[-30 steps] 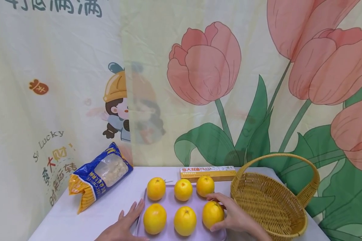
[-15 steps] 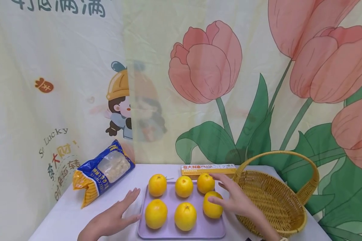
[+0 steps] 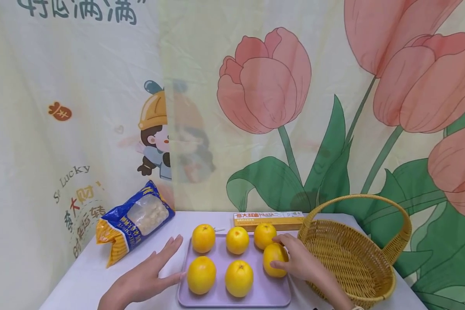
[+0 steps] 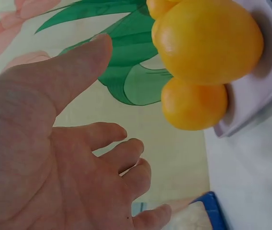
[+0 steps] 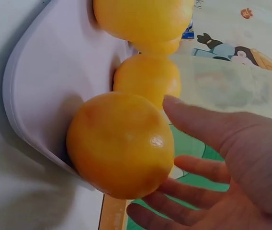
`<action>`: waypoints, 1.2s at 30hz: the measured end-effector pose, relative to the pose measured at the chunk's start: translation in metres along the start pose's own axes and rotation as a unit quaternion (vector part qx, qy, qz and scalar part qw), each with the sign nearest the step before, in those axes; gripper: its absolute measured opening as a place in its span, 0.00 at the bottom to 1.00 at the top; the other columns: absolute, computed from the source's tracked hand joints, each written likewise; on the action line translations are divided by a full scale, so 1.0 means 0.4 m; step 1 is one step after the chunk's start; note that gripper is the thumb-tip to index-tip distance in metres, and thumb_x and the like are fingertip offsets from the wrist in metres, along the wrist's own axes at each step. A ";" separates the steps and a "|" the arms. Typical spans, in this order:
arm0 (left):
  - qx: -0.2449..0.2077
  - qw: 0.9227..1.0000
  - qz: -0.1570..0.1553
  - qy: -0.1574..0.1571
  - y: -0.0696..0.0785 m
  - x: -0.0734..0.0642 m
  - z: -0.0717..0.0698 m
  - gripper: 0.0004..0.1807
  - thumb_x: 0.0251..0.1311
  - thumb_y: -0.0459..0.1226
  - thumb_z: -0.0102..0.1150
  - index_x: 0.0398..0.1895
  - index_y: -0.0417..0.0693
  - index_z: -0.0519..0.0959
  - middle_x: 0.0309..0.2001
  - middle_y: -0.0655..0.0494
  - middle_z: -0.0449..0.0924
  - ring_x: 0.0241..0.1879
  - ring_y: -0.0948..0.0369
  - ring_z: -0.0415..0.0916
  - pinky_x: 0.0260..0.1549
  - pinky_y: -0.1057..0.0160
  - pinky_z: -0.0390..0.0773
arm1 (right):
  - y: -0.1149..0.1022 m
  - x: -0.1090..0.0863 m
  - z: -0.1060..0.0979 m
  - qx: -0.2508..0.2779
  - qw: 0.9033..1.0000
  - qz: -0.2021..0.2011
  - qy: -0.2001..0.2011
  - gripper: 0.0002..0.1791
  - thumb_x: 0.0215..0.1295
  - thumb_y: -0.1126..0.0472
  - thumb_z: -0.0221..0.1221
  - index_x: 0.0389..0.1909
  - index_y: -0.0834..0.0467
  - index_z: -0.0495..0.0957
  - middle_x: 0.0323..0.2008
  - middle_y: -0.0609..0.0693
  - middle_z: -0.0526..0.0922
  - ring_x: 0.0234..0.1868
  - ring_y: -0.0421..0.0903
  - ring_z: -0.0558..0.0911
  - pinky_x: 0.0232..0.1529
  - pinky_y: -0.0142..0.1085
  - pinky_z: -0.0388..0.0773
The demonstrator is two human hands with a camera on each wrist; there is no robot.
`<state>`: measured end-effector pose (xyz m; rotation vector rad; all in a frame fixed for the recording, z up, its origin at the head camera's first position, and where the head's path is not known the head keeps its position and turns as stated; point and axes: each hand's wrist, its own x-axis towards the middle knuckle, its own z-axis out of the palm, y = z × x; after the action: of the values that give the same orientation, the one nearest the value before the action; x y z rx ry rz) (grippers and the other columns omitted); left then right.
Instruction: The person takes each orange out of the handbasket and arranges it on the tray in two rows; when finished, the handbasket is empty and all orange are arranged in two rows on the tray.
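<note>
Several oranges stand in two rows on a lilac tray [image 3: 221,297]. My right hand [image 3: 300,260] is at the front right orange [image 3: 275,260], thumb on its near side and fingers on its far side in the head view. In the right wrist view that orange [image 5: 121,146] rests at the tray's rim; the fingertips [image 5: 167,189] reach its edge, while the thumb stands off from it. It leans close to the back right orange [image 3: 265,236]. My left hand [image 3: 143,275] hovers left of the tray, fingers extended and holding nothing, beside the front left orange [image 3: 201,275].
A wicker basket [image 3: 346,297] with a tall handle stands right of the tray. Behind the tray lies a pasta box [image 3: 269,221]. A blue and yellow pasta bag [image 3: 135,224] leans at the back left against the printed curtain [image 3: 193,86].
The front right orange has shifted back, toward the one behind it, and turned. My right hand lifted off it, then came back to it. My left hand let go of the tray's left edge.
</note>
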<state>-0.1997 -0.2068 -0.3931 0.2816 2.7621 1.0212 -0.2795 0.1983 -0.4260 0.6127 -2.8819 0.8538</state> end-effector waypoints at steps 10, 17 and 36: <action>-0.021 0.998 -0.042 -0.029 -0.067 0.044 0.055 0.65 0.53 0.50 0.85 0.88 0.44 0.53 0.85 0.31 0.49 0.80 0.28 0.54 0.75 0.24 0.56 | -0.003 0.001 0.028 0.006 0.996 0.088 0.007 0.34 0.67 0.48 0.75 0.59 0.71 0.79 0.42 0.53 0.87 0.41 0.46 0.82 0.46 0.46 0.85; -0.024 0.998 -0.038 -0.034 -0.093 0.056 0.105 0.66 0.49 0.46 0.87 0.87 0.41 0.55 0.83 0.29 0.52 0.79 0.29 0.57 0.75 0.26 0.58 | -0.003 -0.008 0.034 0.034 0.994 0.102 0.016 0.31 0.63 0.49 0.78 0.55 0.67 0.79 0.37 0.51 0.85 0.36 0.43 0.79 0.38 0.40 0.81; -0.026 0.996 -0.076 -0.041 -0.111 0.068 0.141 0.64 0.47 0.48 0.87 0.86 0.47 0.60 0.83 0.35 0.58 0.77 0.23 0.55 0.73 0.22 0.57 | 0.017 -0.067 0.063 0.080 0.997 0.003 0.024 0.47 0.44 0.55 0.86 0.66 0.67 0.79 0.51 0.51 0.78 0.54 0.52 0.78 0.57 0.54 0.87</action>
<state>-0.2178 -0.1983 -0.4671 0.1012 2.6335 1.0178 -0.2567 0.1997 -0.4555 0.5879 -2.7931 1.0923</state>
